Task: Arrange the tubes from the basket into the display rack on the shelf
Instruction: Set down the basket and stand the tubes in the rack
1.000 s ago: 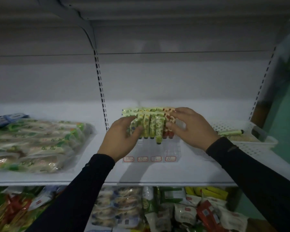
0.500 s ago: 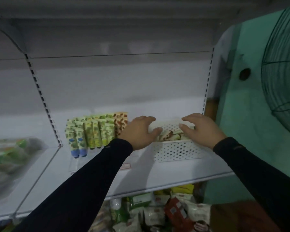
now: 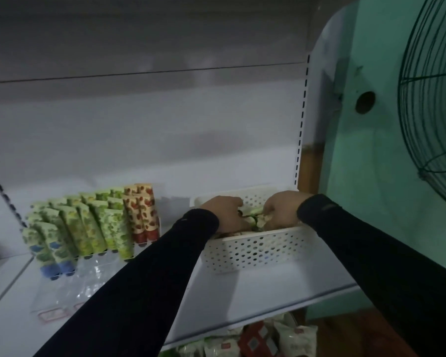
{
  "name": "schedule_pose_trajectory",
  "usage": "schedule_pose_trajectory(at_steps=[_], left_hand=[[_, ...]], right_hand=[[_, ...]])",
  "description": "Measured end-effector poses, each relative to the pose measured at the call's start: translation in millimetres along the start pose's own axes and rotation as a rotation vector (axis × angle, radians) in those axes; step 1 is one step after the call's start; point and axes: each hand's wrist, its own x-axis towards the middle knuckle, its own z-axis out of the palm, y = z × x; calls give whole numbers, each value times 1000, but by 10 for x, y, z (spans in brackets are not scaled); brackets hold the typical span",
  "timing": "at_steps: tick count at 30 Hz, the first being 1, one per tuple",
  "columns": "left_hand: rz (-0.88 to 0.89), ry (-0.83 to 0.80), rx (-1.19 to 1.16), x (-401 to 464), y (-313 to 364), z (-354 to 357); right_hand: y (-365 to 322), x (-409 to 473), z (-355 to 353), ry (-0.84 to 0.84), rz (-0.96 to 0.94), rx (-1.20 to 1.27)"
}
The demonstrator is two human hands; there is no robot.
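Both hands reach into the basket on the shelf.
Head view: left hand [image 3: 225,215] and right hand [image 3: 281,211] curl around pale green tubes [image 3: 254,215] inside the white perforated basket [image 3: 255,248]; filled display rack [image 3: 93,228] stands left.

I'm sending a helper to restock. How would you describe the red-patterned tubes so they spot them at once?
On the white shelf, left of the perforated basket, stands a clear display rack of tubes. The red-patterned tubes fill its rightmost column, nearest the basket; all the others are green-patterned.
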Motion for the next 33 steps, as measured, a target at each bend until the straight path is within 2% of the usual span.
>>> schedule_pose_trajectory(at_steps=[13,18,21,25,33], left_hand=[[46,-34,92,224,25,27],[105,32,81,236,-25,72],[140,86,-33,225,-71,90],[162,172,-287,188,-79,132],[160,403,-857,154,-105,114]], right_hand=[[-13,133,98,61,-23,24],[-18,125,44,54,-24,92],[-2,131,31,31,-19,163],[-75,97,16,-42,-11,112],[-68,78,74,49,23,199]])
